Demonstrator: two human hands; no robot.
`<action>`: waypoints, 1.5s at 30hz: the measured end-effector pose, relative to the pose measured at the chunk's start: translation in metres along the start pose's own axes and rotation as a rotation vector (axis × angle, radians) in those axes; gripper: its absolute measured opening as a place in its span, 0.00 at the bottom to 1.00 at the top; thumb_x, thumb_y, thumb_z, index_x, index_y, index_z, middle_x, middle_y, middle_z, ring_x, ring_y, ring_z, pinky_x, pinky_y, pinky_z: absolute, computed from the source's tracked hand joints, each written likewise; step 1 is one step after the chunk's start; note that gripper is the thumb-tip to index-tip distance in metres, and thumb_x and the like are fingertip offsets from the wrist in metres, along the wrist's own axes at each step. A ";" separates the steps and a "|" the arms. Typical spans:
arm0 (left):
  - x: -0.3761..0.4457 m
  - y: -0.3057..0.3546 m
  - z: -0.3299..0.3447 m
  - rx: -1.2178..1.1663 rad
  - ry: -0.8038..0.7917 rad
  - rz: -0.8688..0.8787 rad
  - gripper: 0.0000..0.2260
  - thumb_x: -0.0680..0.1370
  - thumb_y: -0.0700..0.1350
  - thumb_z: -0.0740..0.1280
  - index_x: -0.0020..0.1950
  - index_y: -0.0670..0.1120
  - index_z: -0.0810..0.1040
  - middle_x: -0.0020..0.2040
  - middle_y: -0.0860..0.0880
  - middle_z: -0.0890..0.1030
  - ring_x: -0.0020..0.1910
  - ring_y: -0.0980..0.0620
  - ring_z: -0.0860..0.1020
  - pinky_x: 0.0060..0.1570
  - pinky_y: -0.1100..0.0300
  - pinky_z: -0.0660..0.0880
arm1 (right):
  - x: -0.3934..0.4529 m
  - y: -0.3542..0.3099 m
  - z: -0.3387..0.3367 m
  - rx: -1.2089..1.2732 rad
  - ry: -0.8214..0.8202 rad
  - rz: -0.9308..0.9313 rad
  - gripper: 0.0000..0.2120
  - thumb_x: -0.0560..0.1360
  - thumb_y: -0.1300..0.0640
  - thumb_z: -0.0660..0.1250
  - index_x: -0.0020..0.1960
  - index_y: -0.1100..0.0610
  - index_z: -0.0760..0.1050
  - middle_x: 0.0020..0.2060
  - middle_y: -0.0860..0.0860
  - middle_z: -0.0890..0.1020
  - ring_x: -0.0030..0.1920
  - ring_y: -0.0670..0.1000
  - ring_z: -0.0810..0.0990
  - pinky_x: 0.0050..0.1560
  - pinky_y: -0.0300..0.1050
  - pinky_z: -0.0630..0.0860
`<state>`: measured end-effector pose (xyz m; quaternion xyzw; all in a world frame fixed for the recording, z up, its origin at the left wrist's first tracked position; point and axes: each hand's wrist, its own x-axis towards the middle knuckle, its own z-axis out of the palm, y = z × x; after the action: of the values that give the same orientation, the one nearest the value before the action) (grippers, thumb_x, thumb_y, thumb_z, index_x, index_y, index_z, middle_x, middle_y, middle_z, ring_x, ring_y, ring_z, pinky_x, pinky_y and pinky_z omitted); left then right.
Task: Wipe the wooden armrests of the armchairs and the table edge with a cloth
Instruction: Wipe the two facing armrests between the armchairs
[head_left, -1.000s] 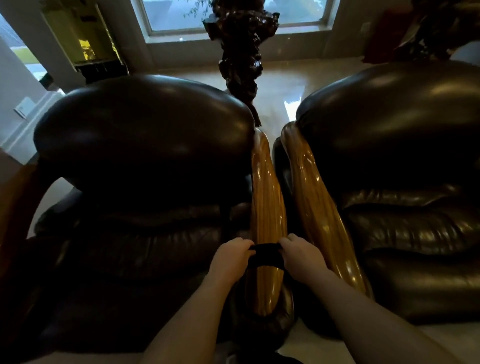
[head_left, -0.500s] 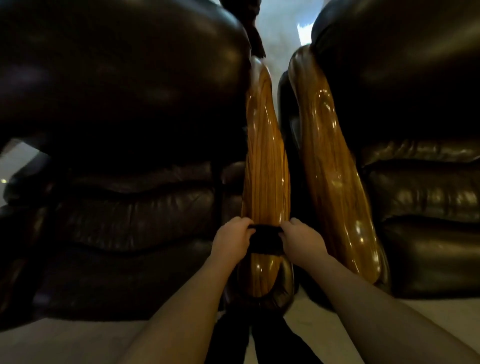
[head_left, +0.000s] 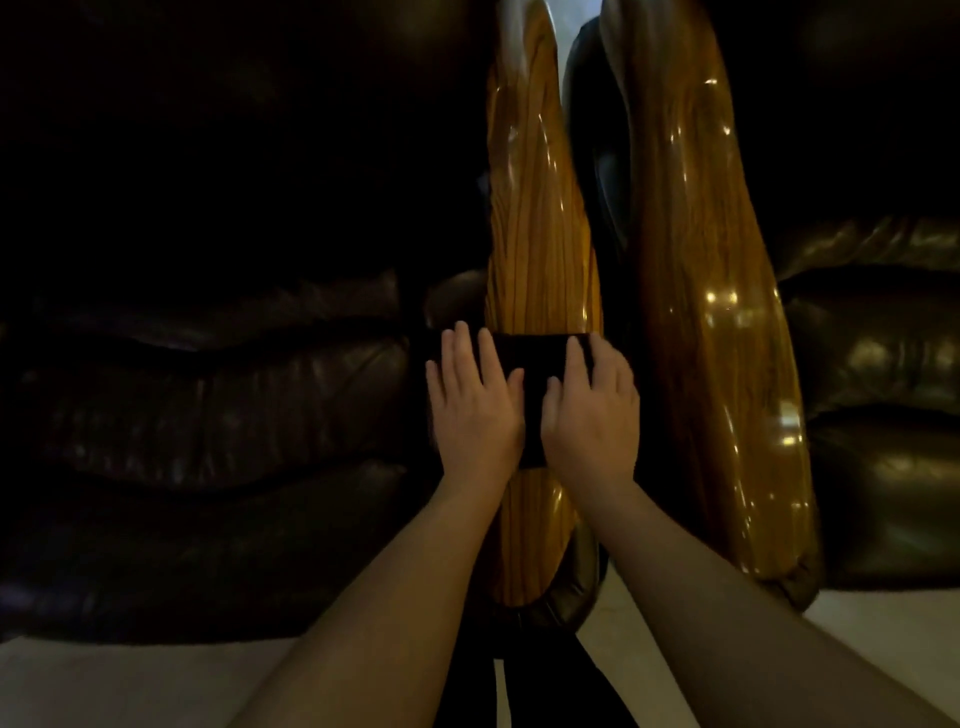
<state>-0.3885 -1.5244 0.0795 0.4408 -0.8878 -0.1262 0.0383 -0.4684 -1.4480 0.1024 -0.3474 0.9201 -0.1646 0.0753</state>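
Observation:
A dark cloth lies across the glossy wooden armrest on the right side of the left armchair. My left hand presses flat on the cloth's left part, fingers stretched forward. My right hand presses flat on its right part in the same way. The thumbs nearly meet over the middle of the cloth. A second wooden armrest, belonging to the right armchair, runs alongside just to the right, with a narrow gap between the two. No table is in view.
Dark leather seat cushions of the left armchair and the right armchair flank the armrests. Pale floor shows along the bottom. My dark trouser legs stand right at the front end of the armrest.
My hands went from gripping the cloth's two ends beside the armrest to lying flat on top of it. The view tilted down and drew closer; window and carved stand left the frame.

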 end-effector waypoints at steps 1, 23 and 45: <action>-0.002 -0.002 0.005 0.005 -0.021 0.018 0.25 0.84 0.52 0.49 0.76 0.39 0.56 0.76 0.37 0.56 0.76 0.43 0.51 0.73 0.43 0.55 | -0.005 -0.002 0.008 0.023 -0.014 -0.015 0.22 0.80 0.55 0.60 0.72 0.64 0.66 0.71 0.63 0.67 0.72 0.61 0.64 0.69 0.58 0.67; 0.025 -0.004 0.035 -0.230 -0.019 0.040 0.28 0.83 0.54 0.49 0.77 0.41 0.46 0.77 0.42 0.49 0.76 0.45 0.53 0.73 0.47 0.55 | 0.015 0.009 0.054 0.078 0.139 0.013 0.25 0.81 0.51 0.54 0.72 0.65 0.61 0.72 0.64 0.63 0.75 0.61 0.56 0.71 0.62 0.62; 0.122 0.010 0.005 -0.375 -0.107 0.008 0.29 0.81 0.57 0.49 0.77 0.43 0.45 0.77 0.40 0.55 0.74 0.45 0.60 0.68 0.45 0.67 | 0.109 -0.013 0.027 0.029 -0.016 0.022 0.27 0.82 0.49 0.52 0.75 0.63 0.56 0.75 0.61 0.58 0.76 0.57 0.54 0.72 0.59 0.62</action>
<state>-0.4717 -1.6143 0.0723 0.4150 -0.8513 -0.3126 0.0731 -0.5352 -1.5360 0.0788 -0.3375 0.9207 -0.1745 0.0894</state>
